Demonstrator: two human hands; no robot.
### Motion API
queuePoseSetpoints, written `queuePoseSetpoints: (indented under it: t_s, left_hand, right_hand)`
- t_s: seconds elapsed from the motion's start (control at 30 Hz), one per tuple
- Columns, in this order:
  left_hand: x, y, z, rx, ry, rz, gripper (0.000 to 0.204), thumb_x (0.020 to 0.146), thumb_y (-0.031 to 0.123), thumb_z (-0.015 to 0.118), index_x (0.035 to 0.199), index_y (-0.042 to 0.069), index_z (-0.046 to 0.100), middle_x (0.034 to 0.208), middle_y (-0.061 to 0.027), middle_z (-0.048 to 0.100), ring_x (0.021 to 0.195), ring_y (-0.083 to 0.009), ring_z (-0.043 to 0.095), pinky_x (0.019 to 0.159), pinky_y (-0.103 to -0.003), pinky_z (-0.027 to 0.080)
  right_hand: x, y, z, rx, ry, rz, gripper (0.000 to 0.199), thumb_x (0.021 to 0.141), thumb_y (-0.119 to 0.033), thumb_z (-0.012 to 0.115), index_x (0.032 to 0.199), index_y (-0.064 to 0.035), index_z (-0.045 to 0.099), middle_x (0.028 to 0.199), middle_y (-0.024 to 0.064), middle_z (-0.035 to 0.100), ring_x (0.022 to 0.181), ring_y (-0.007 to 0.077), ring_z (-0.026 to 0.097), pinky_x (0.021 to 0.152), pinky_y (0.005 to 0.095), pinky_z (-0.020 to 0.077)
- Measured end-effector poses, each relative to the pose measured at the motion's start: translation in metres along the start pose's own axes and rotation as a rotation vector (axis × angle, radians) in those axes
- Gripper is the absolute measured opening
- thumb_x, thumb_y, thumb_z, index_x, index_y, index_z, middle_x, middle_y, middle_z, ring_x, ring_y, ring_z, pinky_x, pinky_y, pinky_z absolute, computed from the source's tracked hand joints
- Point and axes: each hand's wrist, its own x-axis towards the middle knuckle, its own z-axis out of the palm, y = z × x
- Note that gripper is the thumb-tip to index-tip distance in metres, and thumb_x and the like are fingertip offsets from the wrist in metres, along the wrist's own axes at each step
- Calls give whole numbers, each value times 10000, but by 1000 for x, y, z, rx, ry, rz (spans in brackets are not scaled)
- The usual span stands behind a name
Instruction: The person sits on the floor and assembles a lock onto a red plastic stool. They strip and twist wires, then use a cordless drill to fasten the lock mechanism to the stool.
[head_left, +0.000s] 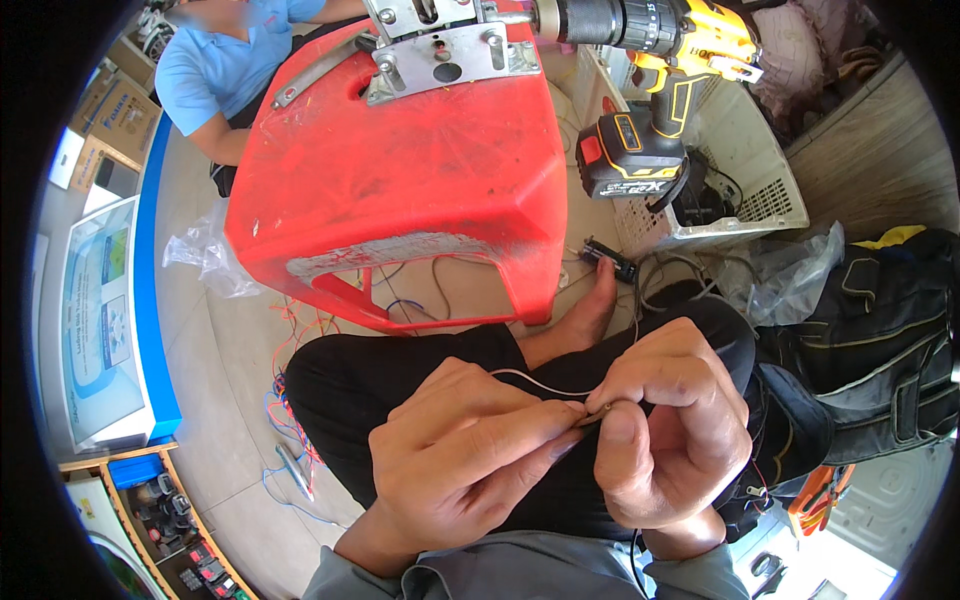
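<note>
My left hand (465, 450) and my right hand (672, 430) meet above my lap, thumb and fingertips pinched together on each. Between the fingertips runs a thin, light-coloured wire (535, 381), which loops up behind my left fingers. Its tiny end shows at my right thumb and forefinger; the finer detail is too small to make out. Past my knees stands a scuffed red plastic stool (410, 180), bearing a metal bracket assembly (440, 55). A yellow and black cordless drill (660, 60) has its chuck against that assembly.
A white plastic crate (740, 225) with cables stands right of the stool. At the right lie a black bag (880, 340) and orange-handled pliers (822, 498). Coloured wires (285, 415) spread over the floor at left, near a wooden parts box (165, 520). Another person (205, 80) sits beyond the stool.
</note>
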Motion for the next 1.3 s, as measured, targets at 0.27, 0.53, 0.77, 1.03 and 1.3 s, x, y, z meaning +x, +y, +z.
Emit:
queuePoseSetpoints:
  t_s: [0.27,0.53,0.77,1.03,1.3]
  left_hand:
    - [-4,6,0,-239,-26,-260,157,814,-3,781,962,-8,729,787,-96,708,625,-201,620,607,-291,484]
    - [-4,5,2,-227,25,-178,141,848,-27,739,986,-25,713,796,-98,706,607,-183,611,558,-278,479]
    - [-4,17,-1,-157,10,-114,142,860,54,742,950,-41,686,751,-124,659,579,-183,558,557,-312,468]
    - [-4,19,-5,23,-45,84,162,858,64,751,960,-54,708,681,-106,658,515,-157,480,478,-309,374]
    - [-7,19,2,60,-10,159,190,837,74,777,973,-53,740,657,-94,649,476,-149,442,459,-305,341]
  right_hand:
    - [-3,5,4,98,20,-5,113,884,-105,671,852,-2,639,733,61,639,644,161,549,608,282,426]
    - [-6,-5,3,139,65,69,116,833,-15,765,912,22,689,836,119,713,705,242,658,693,349,552]
    - [-9,4,-2,168,-15,-141,210,877,-177,802,915,-95,613,858,78,648,721,167,599,604,289,431]
    - [-16,4,1,141,154,-171,243,700,-104,856,884,-92,698,828,64,698,605,177,623,486,260,461]
    - [-22,6,-9,-82,100,-318,300,729,-168,860,964,-111,683,856,24,618,554,135,546,449,245,440]
